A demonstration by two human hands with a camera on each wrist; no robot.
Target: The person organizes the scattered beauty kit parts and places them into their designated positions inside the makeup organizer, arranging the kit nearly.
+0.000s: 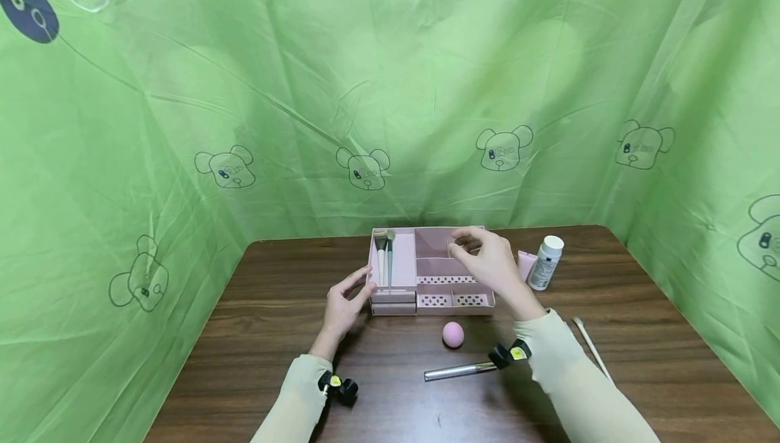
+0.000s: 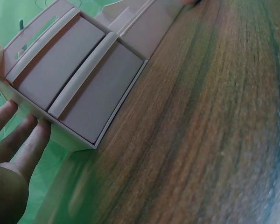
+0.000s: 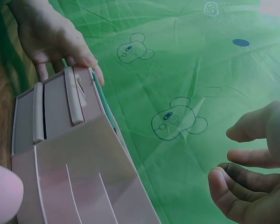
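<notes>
A pink desktop organizer (image 1: pixel 403 263) stands at the back of the table, with two drawers (image 2: pixel 59 59) at its front left and divided compartments (image 1: pixel 431 246) on its right. Two makeup brushes (image 1: pixel 382 263) lie in its upper left tray. My left hand (image 1: pixel 342 304) touches the organizer's left side with fairly straight fingers, its thumb at the front corner. Above the rear right compartments hovers my right hand (image 1: pixel 487 261), fingers loosely bent, with nothing between thumb and fingers in the right wrist view. A pink ball-shaped sponge (image 1: pixel 453 334) sits in front of the organizer.
A silver tube (image 1: pixel 458 371) lies nearer the front, partly behind the right wrist camera. On the right stand a white bottle (image 1: pixel 546 263) and a pink tube (image 1: pixel 525 264). Another brush (image 1: pixel 592 348) lies beside the right forearm. Green curtains (image 1: pixel 365 104) surround the wooden table (image 1: pixel 268 341).
</notes>
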